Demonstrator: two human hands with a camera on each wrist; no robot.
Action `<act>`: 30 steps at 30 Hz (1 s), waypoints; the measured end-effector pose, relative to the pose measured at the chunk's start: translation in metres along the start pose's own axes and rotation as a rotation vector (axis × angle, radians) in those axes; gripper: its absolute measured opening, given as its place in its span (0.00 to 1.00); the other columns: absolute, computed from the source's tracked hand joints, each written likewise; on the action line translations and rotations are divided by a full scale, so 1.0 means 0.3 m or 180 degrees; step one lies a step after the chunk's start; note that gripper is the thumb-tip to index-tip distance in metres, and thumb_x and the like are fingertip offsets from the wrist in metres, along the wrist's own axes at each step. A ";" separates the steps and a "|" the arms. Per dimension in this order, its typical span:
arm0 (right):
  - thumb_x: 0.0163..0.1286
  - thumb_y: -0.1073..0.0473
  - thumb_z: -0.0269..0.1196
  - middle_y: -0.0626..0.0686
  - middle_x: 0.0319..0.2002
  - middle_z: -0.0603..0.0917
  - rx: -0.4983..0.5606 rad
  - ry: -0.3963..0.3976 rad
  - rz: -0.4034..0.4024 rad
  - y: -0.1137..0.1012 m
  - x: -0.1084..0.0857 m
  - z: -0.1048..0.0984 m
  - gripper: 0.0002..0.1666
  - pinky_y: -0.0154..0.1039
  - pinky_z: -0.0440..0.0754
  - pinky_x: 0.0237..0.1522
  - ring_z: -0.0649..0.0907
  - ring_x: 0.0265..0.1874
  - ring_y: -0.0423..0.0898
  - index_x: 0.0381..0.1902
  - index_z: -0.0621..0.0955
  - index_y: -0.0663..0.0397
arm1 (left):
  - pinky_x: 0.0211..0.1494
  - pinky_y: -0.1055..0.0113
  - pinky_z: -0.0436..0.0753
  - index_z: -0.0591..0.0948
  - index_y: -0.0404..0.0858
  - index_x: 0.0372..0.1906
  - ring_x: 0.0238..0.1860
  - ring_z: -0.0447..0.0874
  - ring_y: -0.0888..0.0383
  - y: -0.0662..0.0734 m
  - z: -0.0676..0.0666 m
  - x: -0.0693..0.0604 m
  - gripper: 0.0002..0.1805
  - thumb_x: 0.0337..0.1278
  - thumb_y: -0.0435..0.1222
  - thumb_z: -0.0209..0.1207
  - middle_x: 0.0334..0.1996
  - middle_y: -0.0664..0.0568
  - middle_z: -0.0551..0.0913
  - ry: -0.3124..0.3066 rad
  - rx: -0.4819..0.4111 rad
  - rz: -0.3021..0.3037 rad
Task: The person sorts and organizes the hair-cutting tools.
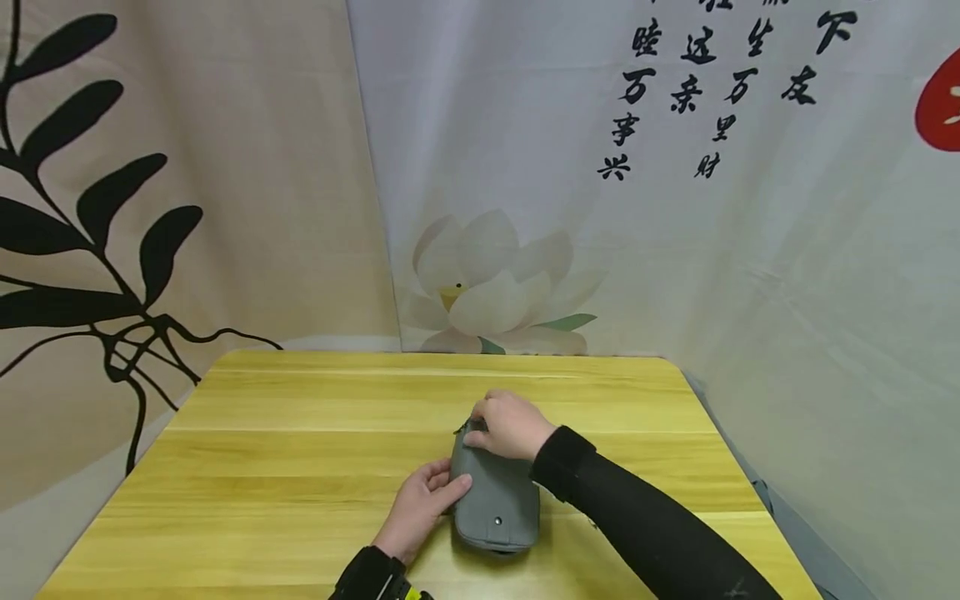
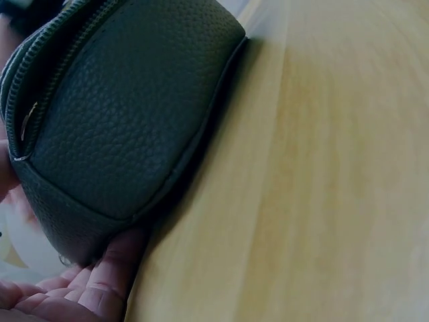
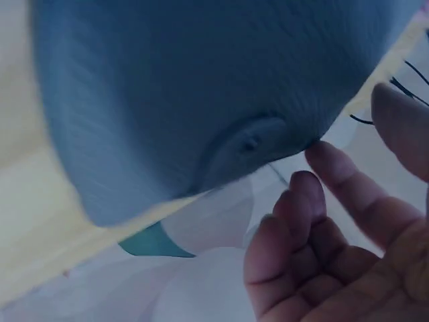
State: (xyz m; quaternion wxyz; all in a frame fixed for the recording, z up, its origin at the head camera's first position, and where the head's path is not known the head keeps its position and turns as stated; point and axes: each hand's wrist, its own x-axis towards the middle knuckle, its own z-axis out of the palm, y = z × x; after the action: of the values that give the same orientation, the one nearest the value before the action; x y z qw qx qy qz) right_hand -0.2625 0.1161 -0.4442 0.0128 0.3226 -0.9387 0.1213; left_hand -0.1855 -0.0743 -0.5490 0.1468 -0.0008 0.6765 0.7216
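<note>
A grey zippered pouch (image 1: 498, 500) with a grained, leather-like surface lies on the wooden table, one small metal stud near its front end. My left hand (image 1: 423, 504) holds its left side, thumb over the top; in the left wrist view, fingers (image 2: 110, 275) touch its lower corner. There, the pouch's zipper (image 2: 50, 87) shows two tooth rows spread apart. At the far end is my right hand (image 1: 513, 425), bent over the pouch. In the right wrist view, its index fingertip (image 3: 325, 154) touches the pouch's edge beside a stitched tab, while the thumb stands apart.
The yellow wood-grain table (image 1: 300, 450) has rounded far corners. Behind it hangs a pale curtain (image 1: 480, 150) printed with a lotus, dark leaves and written characters. Grey material shows beyond the table's right edge.
</note>
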 end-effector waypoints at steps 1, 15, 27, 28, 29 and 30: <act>0.73 0.47 0.73 0.56 0.46 0.89 -0.0105 -0.0036 -0.0053 -0.007 0.027 0.004 0.21 0.44 0.88 0.46 0.87 0.43 0.50 0.53 0.90 0.55 | 0.59 0.56 0.90 0.58 0.21 0.79 0.63 0.86 0.48 0.003 0.000 0.001 0.50 0.72 0.51 0.68 0.70 0.28 0.76 0.0011 0.0009 -0.0005; 0.78 0.54 0.66 0.48 0.28 0.82 -0.1452 -0.0902 0.0042 -0.176 0.198 0.027 0.13 0.37 0.76 0.31 0.78 0.28 0.43 0.30 0.85 0.46 | 0.66 0.58 0.87 0.61 0.21 0.79 0.73 0.77 0.37 0.016 0.011 0.010 0.47 0.70 0.45 0.69 0.73 0.24 0.72 0.0075 0.0060 0.0232; 0.68 0.64 0.76 0.41 0.27 0.78 -0.0882 -0.1668 -0.0343 -0.162 0.175 -0.057 0.05 0.30 0.71 0.34 0.72 0.28 0.39 0.34 0.89 0.50 | 0.57 0.64 0.88 0.63 0.21 0.77 0.61 0.85 0.50 0.012 0.023 -0.005 0.46 0.68 0.44 0.70 0.66 0.30 0.80 0.0186 0.0131 0.0140; 0.69 0.64 0.75 0.41 0.26 0.78 -0.0902 -0.1676 -0.0354 -0.163 0.173 -0.059 0.05 0.31 0.70 0.33 0.71 0.27 0.39 0.33 0.89 0.50 | 0.57 0.64 0.88 0.63 0.21 0.77 0.60 0.86 0.51 0.009 0.022 -0.005 0.46 0.67 0.44 0.71 0.66 0.31 0.81 0.0188 0.0139 0.0126; 0.69 0.64 0.74 0.42 0.24 0.75 -0.0940 -0.1672 -0.0360 -0.166 0.171 -0.060 0.07 0.31 0.68 0.32 0.69 0.26 0.39 0.31 0.88 0.51 | 0.57 0.64 0.88 0.63 0.21 0.77 0.60 0.86 0.51 0.008 0.022 -0.005 0.46 0.67 0.44 0.71 0.66 0.31 0.81 0.0188 0.0131 0.0107; 0.70 0.64 0.73 0.42 0.22 0.71 -0.0996 -0.1647 -0.0374 -0.169 0.168 -0.060 0.11 0.32 0.65 0.30 0.67 0.25 0.40 0.27 0.86 0.51 | 0.56 0.64 0.88 0.63 0.21 0.77 0.60 0.85 0.51 0.008 0.022 -0.005 0.46 0.67 0.44 0.71 0.66 0.31 0.81 0.0188 0.0144 0.0107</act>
State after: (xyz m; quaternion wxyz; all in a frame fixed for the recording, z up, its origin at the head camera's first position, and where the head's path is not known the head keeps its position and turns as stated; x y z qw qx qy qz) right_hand -0.2725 0.0513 -0.4104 -0.1701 0.3905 -0.8978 -0.1118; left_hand -0.1832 -0.0682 -0.5458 0.1145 -0.0074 0.6966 0.7082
